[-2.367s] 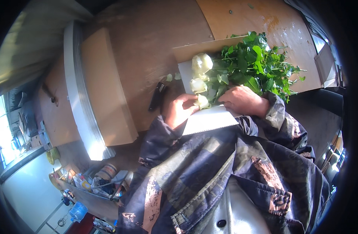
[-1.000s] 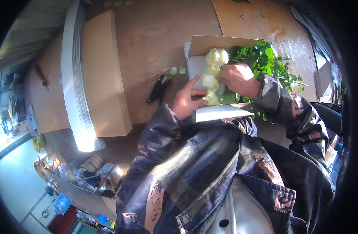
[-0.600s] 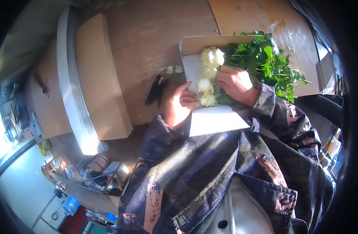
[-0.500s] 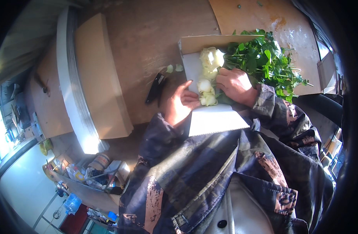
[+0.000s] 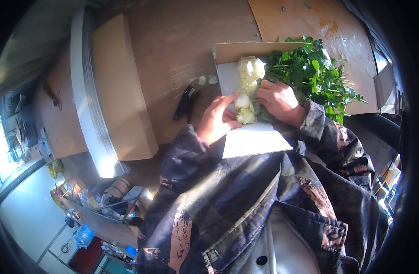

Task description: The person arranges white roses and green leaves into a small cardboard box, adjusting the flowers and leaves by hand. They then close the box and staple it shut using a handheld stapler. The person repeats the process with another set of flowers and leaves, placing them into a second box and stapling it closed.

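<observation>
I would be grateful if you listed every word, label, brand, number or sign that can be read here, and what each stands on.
No text is legible enough to quote.
Black object: a small pale mark, too small to read.
Jacket patch: a dark mark, not readable as text.
Open box: no print shows on its visible faces.

tabletop (image 5: 173, 41): cardboard stack (image 5: 122, 91), left | slim black object (image 5: 184, 102) | lower left: cluttered box (image 5: 102, 224), blue plastic (image 5: 85, 235)
</observation>
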### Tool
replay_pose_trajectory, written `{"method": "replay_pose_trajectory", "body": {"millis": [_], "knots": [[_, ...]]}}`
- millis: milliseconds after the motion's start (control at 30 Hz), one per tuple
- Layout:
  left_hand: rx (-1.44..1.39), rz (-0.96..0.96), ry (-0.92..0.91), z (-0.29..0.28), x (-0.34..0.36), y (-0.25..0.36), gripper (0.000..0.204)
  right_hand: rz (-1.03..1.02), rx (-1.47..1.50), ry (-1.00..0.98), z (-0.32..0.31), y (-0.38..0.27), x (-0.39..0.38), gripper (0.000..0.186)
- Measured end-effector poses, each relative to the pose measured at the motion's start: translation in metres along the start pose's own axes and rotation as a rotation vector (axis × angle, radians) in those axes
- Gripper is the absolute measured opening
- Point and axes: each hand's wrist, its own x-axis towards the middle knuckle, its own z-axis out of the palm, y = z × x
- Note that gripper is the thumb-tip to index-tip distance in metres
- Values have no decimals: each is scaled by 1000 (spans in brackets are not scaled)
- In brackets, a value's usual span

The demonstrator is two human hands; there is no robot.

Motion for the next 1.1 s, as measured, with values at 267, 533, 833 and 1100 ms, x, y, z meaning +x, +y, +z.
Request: {"method": "replay_pose_trajectory", "body": {"millis": [267, 533, 833, 1100], "knots": [[160, 84, 104, 5, 7, -10, 77, -3, 40, -112, -4, 1, 1, 9], [115, 95, 32, 7, 13, -5, 60, 3, 110, -261, -43, 9, 12, 26], [40, 97, 28, 6, 13, -5, 60, 222, 169, -62, -7, 0, 25, 25], [97, 41, -27, 1, 12, -2, 60, 328, 440, 96, 11, -10, 20, 26]]}}
